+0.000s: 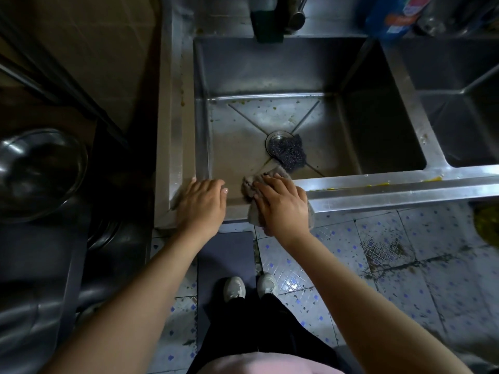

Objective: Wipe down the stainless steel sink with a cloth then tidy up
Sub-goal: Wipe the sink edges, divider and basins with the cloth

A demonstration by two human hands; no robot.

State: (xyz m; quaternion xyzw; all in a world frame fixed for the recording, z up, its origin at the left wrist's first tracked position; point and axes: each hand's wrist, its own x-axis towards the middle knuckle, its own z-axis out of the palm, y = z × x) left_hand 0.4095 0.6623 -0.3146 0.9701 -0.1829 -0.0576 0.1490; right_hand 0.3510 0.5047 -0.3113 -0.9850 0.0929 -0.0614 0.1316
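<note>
Dim kitchen light is falling on a stainless steel sink (378,190) with two basins, and speckled floor tiles (405,265) are showing below its front rim. At about 6 o'clock of the left basin, the right hand (283,206) is pressing flat on a grey cloth (249,184), its fingers straight and slightly spread, pointing toward 10 o'clock. The cloth is lying across the front rim, one end reaching into the basin and the other hanging over the outer edge. Just beside it, toward 9 o'clock, the left hand (201,205) is resting palm down on the rim's front left corner, fingers straight and close together, holding nothing. On the basin floor a dark steel scouring pad (291,152) is sitting against the round drain (275,139), partly covering it, at 12 o'clock from the cloth. Yellowish specks are dotting the basin floor and the rim. A tap (297,17) is standing at 12 o'clock, a blue bottle (394,17) at 1 o'clock, and a metal bowl (40,174) far off at 9 o'clock. Pale shoes (235,288) are standing at 6 o'clock.
</note>
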